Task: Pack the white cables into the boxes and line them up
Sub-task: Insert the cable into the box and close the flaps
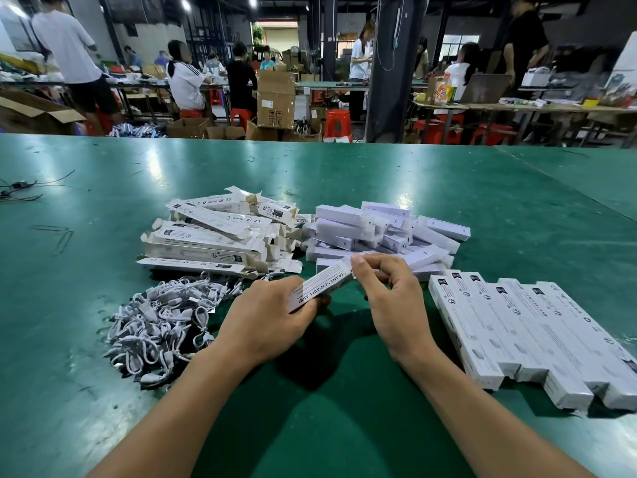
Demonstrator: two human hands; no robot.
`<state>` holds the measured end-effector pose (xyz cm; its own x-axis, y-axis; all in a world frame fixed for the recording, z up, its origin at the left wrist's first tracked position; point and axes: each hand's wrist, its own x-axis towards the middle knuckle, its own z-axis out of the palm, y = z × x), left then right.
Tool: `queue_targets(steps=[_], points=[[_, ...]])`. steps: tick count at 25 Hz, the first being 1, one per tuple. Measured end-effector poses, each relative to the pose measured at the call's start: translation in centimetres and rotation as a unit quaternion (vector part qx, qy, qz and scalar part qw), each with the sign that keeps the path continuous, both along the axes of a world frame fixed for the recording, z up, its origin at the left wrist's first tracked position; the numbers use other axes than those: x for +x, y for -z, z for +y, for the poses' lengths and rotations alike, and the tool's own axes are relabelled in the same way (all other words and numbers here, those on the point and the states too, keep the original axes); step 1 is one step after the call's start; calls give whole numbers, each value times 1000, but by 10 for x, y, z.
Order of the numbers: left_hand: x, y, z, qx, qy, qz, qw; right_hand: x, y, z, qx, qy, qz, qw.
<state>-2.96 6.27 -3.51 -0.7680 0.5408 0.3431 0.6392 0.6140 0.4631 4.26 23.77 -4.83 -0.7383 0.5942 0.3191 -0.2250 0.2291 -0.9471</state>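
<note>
Centre of the frame, lower half:

- Left hand (pixel 272 317): fingers curled round the near end of one slim white box (pixel 320 282).
- Right hand (pixel 389 305): thumb and fingertips pinch the far end of the same box.
- The box is held clear of the green table (pixel 310 174). It runs from lower left to upper right, printed lettering facing up.

Lower left:

- Heap of white cables (pixel 162 322): tangled loops lying on the table, just beside the left wrist.

Above the cables, left of centre:

- Pile of printed boxes (pixel 213 236), end flaps open, stacked loosely at mixed angles.

Right of that pile and touching it:

- Pile of plain white boxes (pixel 379 229), jumbled, just beyond the held box.

Right side of the frame:

- Row of closed boxes (pixel 524 332): several, lying flat, long sides touching, near ends staggered.

Far left edge:

- Thin black wires (pixel 17 189) on the table, well apart from the piles.

Top of the frame:

- Other people at work tables, with red stools (pixel 337 122) and cardboard cartons (pixel 275 98).
</note>
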Motion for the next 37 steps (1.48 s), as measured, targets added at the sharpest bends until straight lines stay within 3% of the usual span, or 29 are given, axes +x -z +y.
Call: queue_targets(steps=[4, 11, 21, 26, 31, 37], points=[[4, 0, 2, 17, 6, 21, 1000, 0, -7, 8, -75, -51, -35, 995], [7, 3, 7, 90, 14, 61, 994, 6, -14, 9, -39, -115, -22, 992], [6, 7, 9, 176, 34, 37, 983, 11, -18, -7, -2, -2, 23, 1000], [8, 7, 9, 169, 9, 50, 984, 10, -17, -12, -25, 20, 2, 999], [7, 10, 8, 144, -1, 65, 987, 6, -21, -10, -167, -27, 2, 986], [7, 10, 9, 136, -10, 48, 990, 4, -18, -10, -148, -32, 19, 988]])
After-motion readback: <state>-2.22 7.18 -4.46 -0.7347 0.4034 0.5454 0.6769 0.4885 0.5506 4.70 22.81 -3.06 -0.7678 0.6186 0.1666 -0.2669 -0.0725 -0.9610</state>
